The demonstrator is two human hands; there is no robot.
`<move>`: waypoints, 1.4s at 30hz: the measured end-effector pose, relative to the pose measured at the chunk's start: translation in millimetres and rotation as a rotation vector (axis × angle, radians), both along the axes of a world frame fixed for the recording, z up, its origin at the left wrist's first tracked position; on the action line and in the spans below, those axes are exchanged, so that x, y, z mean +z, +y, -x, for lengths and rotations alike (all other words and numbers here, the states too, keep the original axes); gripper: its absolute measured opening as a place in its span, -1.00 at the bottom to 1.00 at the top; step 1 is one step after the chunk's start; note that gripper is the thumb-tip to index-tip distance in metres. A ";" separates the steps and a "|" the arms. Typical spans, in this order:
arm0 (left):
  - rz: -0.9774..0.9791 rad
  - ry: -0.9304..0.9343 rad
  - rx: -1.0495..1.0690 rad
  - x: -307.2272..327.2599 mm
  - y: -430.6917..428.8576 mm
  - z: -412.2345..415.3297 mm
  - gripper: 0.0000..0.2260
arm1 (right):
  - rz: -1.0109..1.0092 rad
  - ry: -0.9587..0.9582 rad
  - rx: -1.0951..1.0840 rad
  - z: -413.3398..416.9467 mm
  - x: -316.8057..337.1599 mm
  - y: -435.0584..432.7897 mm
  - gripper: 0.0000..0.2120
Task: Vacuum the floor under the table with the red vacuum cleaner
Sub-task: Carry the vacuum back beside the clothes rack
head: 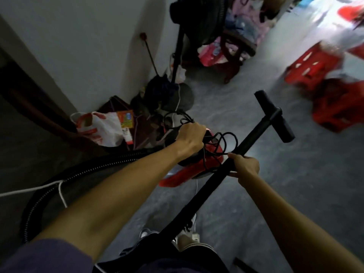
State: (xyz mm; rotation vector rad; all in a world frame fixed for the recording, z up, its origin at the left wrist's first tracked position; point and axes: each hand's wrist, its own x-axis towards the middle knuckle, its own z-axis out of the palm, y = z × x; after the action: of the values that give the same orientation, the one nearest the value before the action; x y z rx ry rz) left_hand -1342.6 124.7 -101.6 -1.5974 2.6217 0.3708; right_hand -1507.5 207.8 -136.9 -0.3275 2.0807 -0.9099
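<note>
Left grip [190, 136] is clamping round the top handle of the red vacuum cleaner [197, 171], with a loose bundle of black cord [226, 140] caught under the same fingers. Right grip [245, 166] is wrapping round the black wand [254, 134] roughly mid-length. The floor head [273, 116] is sticking up and away at the far end, off the floor.

Handling, my read:
- The body is hard plastic with a motor inside, so it's probably pulling heavy on one arm. The handle is the right place to take it.
- The wand is stiff and light, but the head is likely making it tip-heavy. Holding nearer the head would be steadier.
- The cord is limp and looping, so it's a snag risk.
- The ribbed hose [78, 170] is bending in a big loop off to my left. It looks springy and will likely be tugging back.

Can't tell whether the body is hanging clear of the floor or resting on it.

The floor [256, 194] is looking bare, grey and hard, so the head should be sliding easily. The wall [88, 46] is running just to my left, with a plastic bag [102, 129] and dark clutter piling at its foot, near the vacuum cleaner. A fan stand [178, 50] and a chair [234, 62] loaded with clothes are sitting further ahead. Red stools [315, 66] are well apart on the right. No table is showing in view.
</note>
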 end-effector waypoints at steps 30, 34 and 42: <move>0.047 0.122 -0.414 -8.0 -280.5 365.1 -0.82 | 0.084 0.056 -0.350 337.4 -6.2 -214.2 -0.74; 0.034 0.100 -0.456 -11.0 -348.3 384.3 -0.87 | 0.087 0.047 -0.366 354.1 -4.3 -274.0 -0.79; 0.090 0.078 -0.497 -3.5 -451.6 434.8 -0.91 | 0.145 -0.023 -0.417 390.3 2.5 -366.1 -0.83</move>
State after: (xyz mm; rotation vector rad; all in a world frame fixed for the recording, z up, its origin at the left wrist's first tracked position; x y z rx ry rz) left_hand -1777.4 -326.9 -105.1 -0.9053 2.9993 0.2888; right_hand -1897.8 -158.3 -134.3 0.0483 2.1040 -1.3062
